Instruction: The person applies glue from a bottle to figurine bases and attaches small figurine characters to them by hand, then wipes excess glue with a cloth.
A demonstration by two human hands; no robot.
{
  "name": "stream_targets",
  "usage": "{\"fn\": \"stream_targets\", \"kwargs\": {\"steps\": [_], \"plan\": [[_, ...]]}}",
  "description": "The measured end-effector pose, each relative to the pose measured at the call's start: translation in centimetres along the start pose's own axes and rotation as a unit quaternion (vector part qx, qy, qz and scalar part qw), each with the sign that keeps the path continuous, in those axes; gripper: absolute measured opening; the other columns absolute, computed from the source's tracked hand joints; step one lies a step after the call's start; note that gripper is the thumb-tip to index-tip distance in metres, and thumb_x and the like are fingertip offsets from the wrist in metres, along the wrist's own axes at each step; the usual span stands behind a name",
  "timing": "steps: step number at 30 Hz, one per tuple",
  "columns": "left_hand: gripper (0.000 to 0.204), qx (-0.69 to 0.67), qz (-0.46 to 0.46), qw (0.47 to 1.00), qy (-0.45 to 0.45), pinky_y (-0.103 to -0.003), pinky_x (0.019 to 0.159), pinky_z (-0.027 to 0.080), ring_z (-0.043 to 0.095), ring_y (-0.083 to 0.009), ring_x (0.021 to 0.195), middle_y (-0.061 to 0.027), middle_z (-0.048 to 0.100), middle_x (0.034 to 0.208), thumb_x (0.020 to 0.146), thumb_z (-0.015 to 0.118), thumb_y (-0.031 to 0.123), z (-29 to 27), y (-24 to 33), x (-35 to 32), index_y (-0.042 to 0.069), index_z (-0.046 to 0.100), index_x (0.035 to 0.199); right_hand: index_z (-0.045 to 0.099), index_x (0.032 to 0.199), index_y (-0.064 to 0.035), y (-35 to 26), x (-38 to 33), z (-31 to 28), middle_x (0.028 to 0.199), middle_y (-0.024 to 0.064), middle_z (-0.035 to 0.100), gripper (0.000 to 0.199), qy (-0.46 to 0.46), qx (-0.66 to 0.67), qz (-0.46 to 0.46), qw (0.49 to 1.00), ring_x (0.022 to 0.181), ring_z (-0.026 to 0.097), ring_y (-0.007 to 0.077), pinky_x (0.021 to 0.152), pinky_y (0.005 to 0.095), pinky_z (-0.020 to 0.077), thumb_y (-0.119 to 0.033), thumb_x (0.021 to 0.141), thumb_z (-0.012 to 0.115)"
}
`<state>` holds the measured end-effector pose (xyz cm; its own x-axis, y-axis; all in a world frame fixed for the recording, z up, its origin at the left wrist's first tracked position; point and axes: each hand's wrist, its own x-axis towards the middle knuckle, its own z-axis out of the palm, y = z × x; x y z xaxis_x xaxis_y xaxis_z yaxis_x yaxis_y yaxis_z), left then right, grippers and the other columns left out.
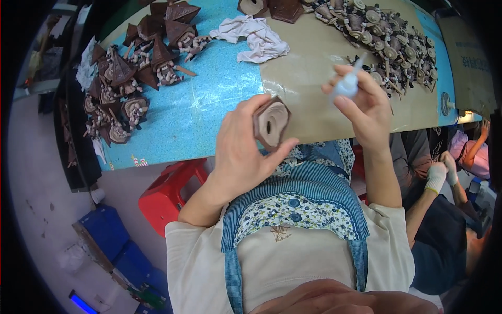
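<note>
My left hand (238, 144) is closed around a dark brown, pointed-edged roof-like piece (273, 125). Its beige underside, with a dark slot in the middle, is turned up. To the right, my right hand (372, 118) grips a small pale squeeze bottle (347, 86) whose thin nozzle points up and away. The nozzle is apart from the brown piece. Both hands are raised at the table's near edge, in front of my blue apron (300, 188).
Assembled figures with brown pointed roofs (123, 70) crowd the table's left. Many small beige-brown figures (392, 47) are heaped at the far right. A crumpled white cloth (256, 36) lies between, near more brown roof pieces (285, 9). A red stool (170, 191) stands below; a co-worker's gloved hand (436, 175) is at right.
</note>
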<state>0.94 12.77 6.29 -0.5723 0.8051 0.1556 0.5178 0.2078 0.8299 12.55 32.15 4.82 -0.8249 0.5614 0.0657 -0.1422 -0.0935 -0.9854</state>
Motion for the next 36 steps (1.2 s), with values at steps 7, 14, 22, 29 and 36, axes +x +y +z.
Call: {"fn": "stream_targets", "kwargs": {"steps": [7,14,22,29,36], "plan": [[0.074,-0.071,0.062,0.995,0.032,-0.04,0.094,0.04,0.051,-0.0321,0.105,-0.0209,0.045,0.12,0.072,0.069,0.003,-1.1,-0.8,-0.8,-0.006,0.03,0.134,0.063,0.107,0.0002,4.5,6.1,2.2,0.098,0.0101,0.067,0.031,0.042,-0.174,-0.068,0.982,0.093,0.064,0.0165,0.082,0.0287,0.0493,-0.005,0.077,0.069],[0.073,-0.131,0.065,0.981,0.128,-0.038,0.098,0.044,0.048,-0.0297,0.118,-0.0236,0.039,0.131,0.077,0.065,-0.004,0.3,-0.8,-0.7,-0.005,0.022,0.136,0.062,0.106,0.0024,3.3,5.5,0.8,0.097,0.0186,0.064,0.031,0.094,-0.358,-0.186,0.91,0.096,0.061,0.0341,0.081,0.0385,0.0503,0.002,0.074,0.06],[0.069,-0.147,0.151,0.958,0.192,-0.036,0.096,0.045,0.051,-0.0293,0.115,-0.0273,0.042,0.128,0.07,0.074,-0.006,2.4,-1.2,1.2,0.0,0.031,0.124,0.057,0.086,0.0042,-0.5,4.5,-6.1,0.089,0.0217,0.063,0.019,-0.063,-0.683,-0.092,0.722,0.088,0.059,0.0387,0.081,0.0444,0.0461,-0.01,0.076,0.065],[0.076,-0.163,0.183,0.942,0.227,-0.036,0.094,0.047,0.049,-0.0284,0.117,-0.0259,0.042,0.128,0.067,0.076,-0.007,3.4,-0.9,2.1,0.009,0.027,0.123,0.055,0.111,0.0054,-1.5,3.8,-6.3,0.102,0.0216,0.056,0.042,-0.109,-0.576,-0.045,0.809,0.099,0.055,0.038,0.081,0.0408,0.045,-0.008,0.074,0.069],[0.078,-0.218,0.219,0.902,0.301,-0.036,0.094,0.047,0.052,-0.0292,0.116,-0.0251,0.043,0.126,0.067,0.078,-0.005,3.5,-0.9,2.7,0.01,0.025,0.122,0.054,0.101,-0.0011,-2.1,3.2,-4.7,0.095,0.0109,0.056,0.027,-0.105,-0.436,0.0,0.894,0.083,0.056,0.0208,0.073,0.0303,0.0441,-0.008,0.079,0.068]]}}
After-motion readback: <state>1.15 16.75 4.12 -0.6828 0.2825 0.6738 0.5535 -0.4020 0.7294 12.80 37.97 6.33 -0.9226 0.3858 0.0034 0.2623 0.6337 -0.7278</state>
